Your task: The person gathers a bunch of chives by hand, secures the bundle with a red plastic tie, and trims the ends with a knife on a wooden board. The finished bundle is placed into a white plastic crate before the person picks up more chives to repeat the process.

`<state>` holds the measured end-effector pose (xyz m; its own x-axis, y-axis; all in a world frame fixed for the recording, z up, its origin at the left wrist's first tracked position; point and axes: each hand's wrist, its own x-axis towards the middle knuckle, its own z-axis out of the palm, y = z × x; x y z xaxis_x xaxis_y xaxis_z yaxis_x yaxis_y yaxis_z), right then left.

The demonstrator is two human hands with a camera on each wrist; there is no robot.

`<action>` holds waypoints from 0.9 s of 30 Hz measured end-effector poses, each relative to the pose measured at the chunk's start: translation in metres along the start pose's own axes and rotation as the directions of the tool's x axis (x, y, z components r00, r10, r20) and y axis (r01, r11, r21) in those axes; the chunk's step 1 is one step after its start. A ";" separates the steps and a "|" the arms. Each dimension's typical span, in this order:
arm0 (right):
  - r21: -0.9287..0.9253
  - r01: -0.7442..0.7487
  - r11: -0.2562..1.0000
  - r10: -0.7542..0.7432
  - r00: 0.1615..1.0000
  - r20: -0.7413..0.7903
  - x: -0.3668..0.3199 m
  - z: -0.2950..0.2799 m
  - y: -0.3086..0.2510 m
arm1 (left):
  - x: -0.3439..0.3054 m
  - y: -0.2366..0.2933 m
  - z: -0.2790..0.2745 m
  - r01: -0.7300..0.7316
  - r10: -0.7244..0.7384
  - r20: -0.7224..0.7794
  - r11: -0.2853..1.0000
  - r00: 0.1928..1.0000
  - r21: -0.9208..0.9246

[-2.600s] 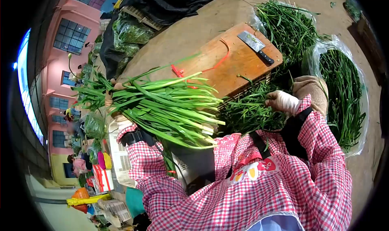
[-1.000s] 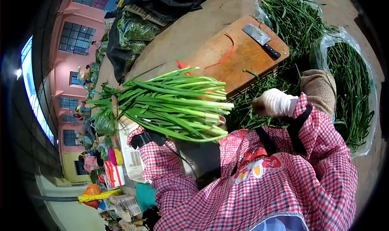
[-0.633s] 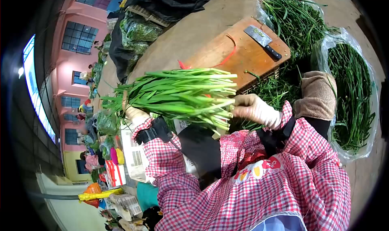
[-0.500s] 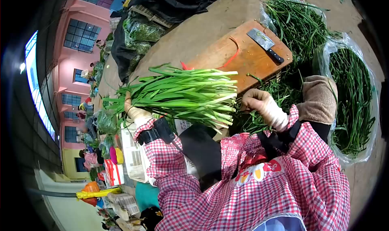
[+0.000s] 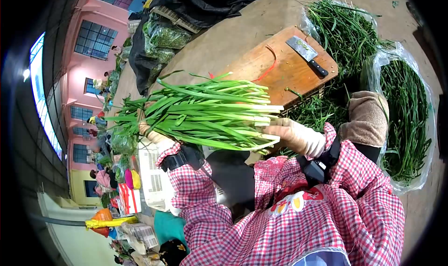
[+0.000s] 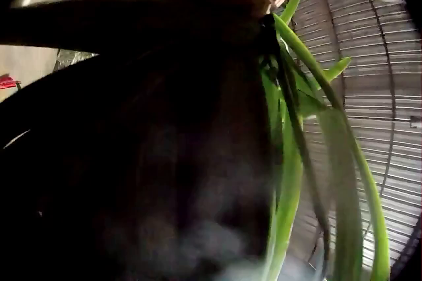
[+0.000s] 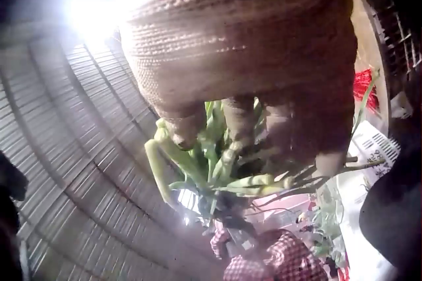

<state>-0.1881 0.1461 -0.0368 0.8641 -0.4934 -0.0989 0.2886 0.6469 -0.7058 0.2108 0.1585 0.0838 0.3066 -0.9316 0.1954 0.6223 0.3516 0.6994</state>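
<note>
A large bunch of garlic chives [image 5: 210, 112], with long flat green leaves and pale stalk ends, lies across the head view. My left hand [image 5: 150, 131] grips it near the leafy end, where the leaves cover part of the fingers. At the pale ends my right hand [image 5: 298, 136], in a light knit glove, has its fingertips in among the stalks. In the right wrist view the fingers [image 7: 237, 119] of this hand bend over stalk ends [image 7: 221, 172], which stick out around them. Dark leaves fill most of the left wrist view beside bright leaf blades [image 6: 287, 182].
A wooden board [image 5: 280, 65] bears a cleaver [image 5: 305, 55] and a red tie [image 5: 270, 67]. More greens fill plastic bags [image 5: 345, 32] at the right. Loose trimmings [image 5: 322, 109] lie below the board. A white crate [image 5: 154, 175] stands at lower left.
The right hand has come from the loose greens over to the pale stalk ends, touched them, drawn back and returned. The left hand keeps its grip; the bunch has shifted slightly right.
</note>
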 end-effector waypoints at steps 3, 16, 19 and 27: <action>0.112 0.110 0.988 -0.108 0.994 -0.025 0.003 0.023 -0.011 | -0.010 -0.006 0.034 0.021 -0.022 0.031 0.999 0.999 0.033; -0.559 0.082 0.825 -0.405 0.777 -0.483 -0.008 -0.067 0.023 | 0.002 -0.023 0.013 -0.127 0.299 -0.508 0.929 0.808 0.347; -0.855 0.230 0.465 -0.756 0.605 -0.248 -0.027 -0.046 0.009 | 0.008 -0.020 -0.005 -0.118 0.358 -0.578 0.904 0.734 0.410; -0.941 0.130 0.313 -0.740 0.654 -0.156 -0.021 0.032 -0.029 | 0.002 -0.036 0.043 -0.168 0.371 -0.605 0.916 0.705 0.366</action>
<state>-0.2016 0.1566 0.0085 0.2868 -0.8924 0.3484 -0.1853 -0.4085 -0.8937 0.1583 0.1405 0.0882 0.8826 -0.4698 -0.0189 0.2549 0.4443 0.8588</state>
